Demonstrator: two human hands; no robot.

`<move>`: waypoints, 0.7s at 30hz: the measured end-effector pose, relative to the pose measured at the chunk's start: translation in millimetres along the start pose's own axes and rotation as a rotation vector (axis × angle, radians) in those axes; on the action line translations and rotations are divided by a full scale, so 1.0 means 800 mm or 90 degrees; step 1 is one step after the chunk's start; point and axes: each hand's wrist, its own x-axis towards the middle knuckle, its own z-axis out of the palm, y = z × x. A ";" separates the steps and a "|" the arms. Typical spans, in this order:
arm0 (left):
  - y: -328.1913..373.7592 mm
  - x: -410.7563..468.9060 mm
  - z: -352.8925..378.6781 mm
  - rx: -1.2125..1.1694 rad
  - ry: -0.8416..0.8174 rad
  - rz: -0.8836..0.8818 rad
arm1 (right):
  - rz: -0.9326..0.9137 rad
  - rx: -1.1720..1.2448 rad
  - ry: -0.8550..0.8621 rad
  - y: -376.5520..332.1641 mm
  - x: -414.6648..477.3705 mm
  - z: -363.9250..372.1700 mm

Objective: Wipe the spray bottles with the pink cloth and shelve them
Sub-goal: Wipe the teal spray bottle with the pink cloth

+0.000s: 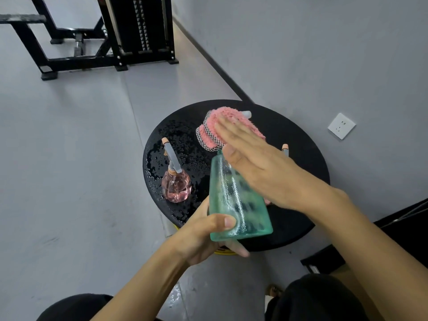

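Now wiping: left hand (201, 232) curls its grip round the base of the green spray bottle (234, 202), tilted above the wet worktop (289, 126); right hand (261, 167), fingers straight, presses the pink cloth (228, 113) on its head (turning the bottle should reach every face)

Wet black table (291, 128), wall socket (341, 126), gym frame (76, 58)

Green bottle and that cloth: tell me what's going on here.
A person is wiping the green bottle. The left hand grips its base, holding it tilted above the black table, while the right hand presses the pink cloth over its spray end with straight fingers. A pink bottle stands on the table's wet left side, and another sprayer tip shows behind the right hand. No shelf is in view.
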 end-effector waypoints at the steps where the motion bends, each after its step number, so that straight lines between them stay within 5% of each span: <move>1: -0.001 0.000 0.001 0.007 -0.001 -0.003 | 0.000 -0.017 0.000 0.004 0.005 -0.003; 15: -0.006 0.000 0.002 0.031 -0.003 -0.020 | -0.012 -0.062 -0.006 0.007 0.003 -0.007; 21: -0.011 0.000 0.005 0.058 0.028 -0.039 | 0.040 -0.072 0.102 0.013 0.025 -0.008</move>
